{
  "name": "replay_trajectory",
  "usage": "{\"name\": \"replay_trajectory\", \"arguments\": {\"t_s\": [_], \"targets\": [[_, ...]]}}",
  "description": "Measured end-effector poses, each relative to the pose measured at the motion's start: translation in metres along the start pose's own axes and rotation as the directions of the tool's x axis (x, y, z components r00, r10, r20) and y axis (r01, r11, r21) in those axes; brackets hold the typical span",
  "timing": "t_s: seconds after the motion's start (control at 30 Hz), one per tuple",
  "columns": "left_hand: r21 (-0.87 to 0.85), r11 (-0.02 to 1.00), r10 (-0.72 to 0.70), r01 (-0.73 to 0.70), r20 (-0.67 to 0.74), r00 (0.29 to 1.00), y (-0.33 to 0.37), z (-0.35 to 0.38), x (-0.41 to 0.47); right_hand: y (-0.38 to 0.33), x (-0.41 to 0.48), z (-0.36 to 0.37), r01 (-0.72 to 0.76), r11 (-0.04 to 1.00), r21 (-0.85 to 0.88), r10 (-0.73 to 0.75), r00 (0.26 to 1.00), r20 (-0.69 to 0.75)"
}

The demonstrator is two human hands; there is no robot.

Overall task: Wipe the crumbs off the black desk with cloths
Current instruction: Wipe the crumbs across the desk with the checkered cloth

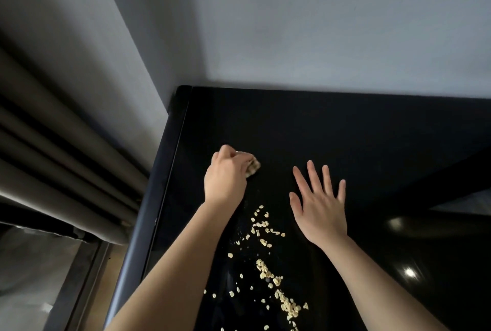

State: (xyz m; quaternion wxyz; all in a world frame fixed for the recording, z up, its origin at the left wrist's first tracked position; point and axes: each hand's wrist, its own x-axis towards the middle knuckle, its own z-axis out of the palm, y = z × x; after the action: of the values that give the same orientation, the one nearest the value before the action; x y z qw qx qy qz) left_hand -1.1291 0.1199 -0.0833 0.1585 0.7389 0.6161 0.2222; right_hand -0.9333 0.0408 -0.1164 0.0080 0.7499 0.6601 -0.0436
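A glossy black desk (332,131) fills the lower right of the head view. Pale yellow crumbs (268,267) lie scattered in a band down its near middle. My left hand (225,176) is closed around a small crumpled beige cloth (253,166), which pokes out on the right side of the fist and rests on the desk beyond the crumbs. My right hand (318,205) lies flat on the desk with fingers spread, to the right of the crumbs, holding nothing.
The desk stands in a corner of grey walls (318,25). A ribbed grey radiator or curtain (53,150) runs along the left, beside the desk's left edge (159,184). Floor shows at lower left.
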Motion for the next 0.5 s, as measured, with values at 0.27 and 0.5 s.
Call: {"name": "replay_trajectory", "arguments": {"t_s": [0.27, 0.5], "targets": [[0.026, 0.966, 0.255, -0.258, 0.079, 0.964, 0.007, 0.007, -0.06, 0.001, 0.0, 0.002, 0.016, 1.0, 0.001, -0.016, 1.0, 0.015], [-0.055, 0.938, 0.345, -0.342, 0.223, 0.912, 0.004, -0.005, -0.127, -0.002, -0.029, 0.001, 0.033, 0.999, -0.007, -0.033, 0.999, 0.019]]}}
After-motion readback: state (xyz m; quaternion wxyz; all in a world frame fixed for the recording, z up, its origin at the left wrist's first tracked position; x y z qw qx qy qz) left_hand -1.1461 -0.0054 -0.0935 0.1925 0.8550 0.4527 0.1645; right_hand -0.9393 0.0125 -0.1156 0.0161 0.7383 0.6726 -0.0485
